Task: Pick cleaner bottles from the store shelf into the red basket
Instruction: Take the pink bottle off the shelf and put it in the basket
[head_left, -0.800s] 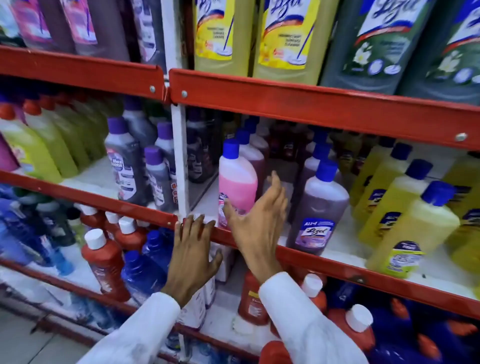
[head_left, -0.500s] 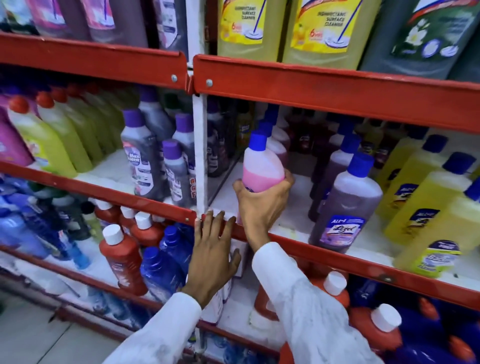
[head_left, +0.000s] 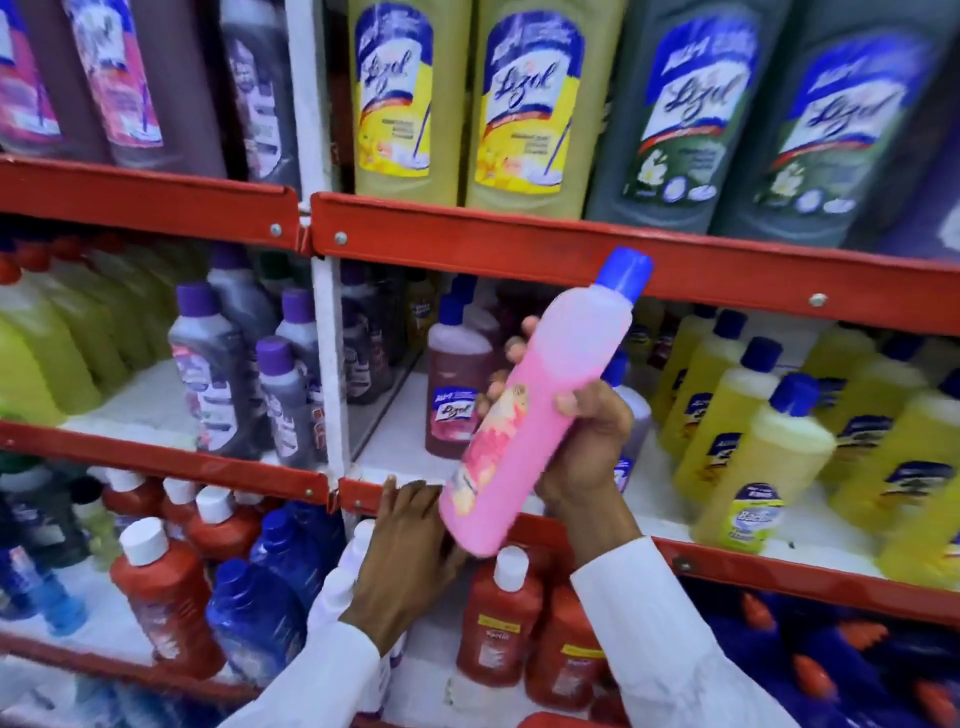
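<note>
My right hand (head_left: 587, 441) grips a pink cleaner bottle (head_left: 540, 410) with a blue cap around its middle. The bottle is off the shelf, held in front of the middle shelf and tilted with its cap up and to the right. My left hand (head_left: 410, 551) rests flat, fingers spread, on the red front edge of the middle shelf (head_left: 363, 496), just below and left of the bottle's base. A strip of red at the bottom edge (head_left: 550, 721) may be the basket; I cannot tell.
A dark red cleaner bottle (head_left: 454, 395) stands behind where the pink one is held. Yellow bottles (head_left: 763, 457) fill the right of the middle shelf, purple-capped grey ones (head_left: 218, 374) the left. Large bottles line the top shelf (head_left: 519, 244). Red and blue bottles crowd the lower shelf.
My right hand closed on the pink bottle, lifted it off the middle shelf and drew it out, tilting it. My left hand stayed on the shelf edge.
</note>
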